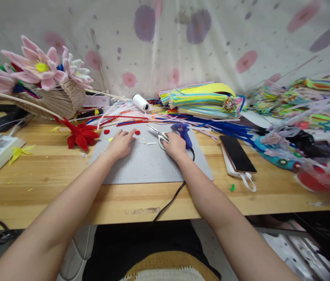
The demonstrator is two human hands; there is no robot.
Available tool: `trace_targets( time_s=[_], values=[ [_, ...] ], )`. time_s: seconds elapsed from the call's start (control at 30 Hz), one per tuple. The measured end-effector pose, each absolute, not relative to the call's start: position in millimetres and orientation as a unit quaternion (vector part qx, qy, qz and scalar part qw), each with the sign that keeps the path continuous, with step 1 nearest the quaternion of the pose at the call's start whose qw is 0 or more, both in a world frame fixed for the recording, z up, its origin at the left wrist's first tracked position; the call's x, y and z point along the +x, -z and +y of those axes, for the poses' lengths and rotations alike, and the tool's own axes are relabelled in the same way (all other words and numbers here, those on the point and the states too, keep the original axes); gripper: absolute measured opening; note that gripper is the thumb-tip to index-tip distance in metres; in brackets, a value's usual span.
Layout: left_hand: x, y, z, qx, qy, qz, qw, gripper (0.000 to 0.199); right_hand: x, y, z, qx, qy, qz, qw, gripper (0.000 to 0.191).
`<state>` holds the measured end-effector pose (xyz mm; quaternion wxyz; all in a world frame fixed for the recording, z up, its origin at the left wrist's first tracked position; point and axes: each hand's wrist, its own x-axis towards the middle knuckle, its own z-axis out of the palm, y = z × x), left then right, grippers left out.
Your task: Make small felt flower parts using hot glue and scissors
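Flower-printed curtain (167, 47) for a backdrop, with a wooden table (138, 199) pushed up near it. On the wood, a grey mat (141, 168); along its far side, loose red, white and blue stems (226, 127), a thick bundle (203, 101) of more in yellow and mint, and a white spool (141, 102) lying on its side.

Left hand (121, 143) open over the mat, fingers spread and loosely stretched, holding nothing visible. Forefinger close beside one red disc (137, 132); cannot tell whether touching. Second red disc (106, 132) on the other side of the same hand, near the mat's far left corner.

Right hand (175, 145) closed about the handles of the scissors (154, 131), blades pointing away and leftward, looking slightly parted. Cannot tell how firm the grip. Just beside, to the right, a blue glue gun (185, 134), out of the grasp, with a black cord (167, 204) trailing over the table edge.

As for progress, judged to be partway. Done, by the look of it: a red flower (84, 136) with petals formed, lying left of the mat, plus a pink flower (40, 66) and a white flower (77, 72) set at the woven basket (62, 97). Some cutting done too, judging by the white scraps (151, 143). Not yet joined to anything: both red discs. Plenty of stems left unused.
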<state>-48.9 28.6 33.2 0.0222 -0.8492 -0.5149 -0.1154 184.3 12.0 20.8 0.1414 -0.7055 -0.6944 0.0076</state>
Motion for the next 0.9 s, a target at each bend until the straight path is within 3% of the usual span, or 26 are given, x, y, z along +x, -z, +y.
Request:
trace_targets(
  time_s=[0.1, 0.17, 0.33, 0.6, 0.7, 0.9],
  values=[
    [-62, -44, 29, -0.803, 0.156, -0.57, 0.078, 0.043, 184, -21, 12, -0.704, -0.009, -0.696, 0.14, 0.029],
    [-73, -50, 29, -0.793, 0.161, -0.579, 0.098, 0.039, 184, -21, 12, -0.704, -0.007, -0.697, 0.14, 0.03],
    [-89, -50, 22, -0.765, 0.197, -0.605, 0.097, 0.043, 183, -21, 12, -0.707, -0.003, -0.695, 0.133, 0.03],
    [-50, -31, 11, -0.751, 0.219, -0.623, -0.005, 0.04, 175, -31, 14, -0.708, -0.019, -0.693, 0.134, 0.031],
    [-29, -22, 17, -0.785, 0.239, -0.57, -0.038, 0.047, 169, -45, 24, -0.688, -0.026, -0.717, 0.109, 0.03],
    [-15, -12, 28, -0.778, 0.257, -0.567, -0.082, 0.044, 164, -62, 56, -0.689, -0.012, -0.724, 0.034, 0.032]
  ],
)
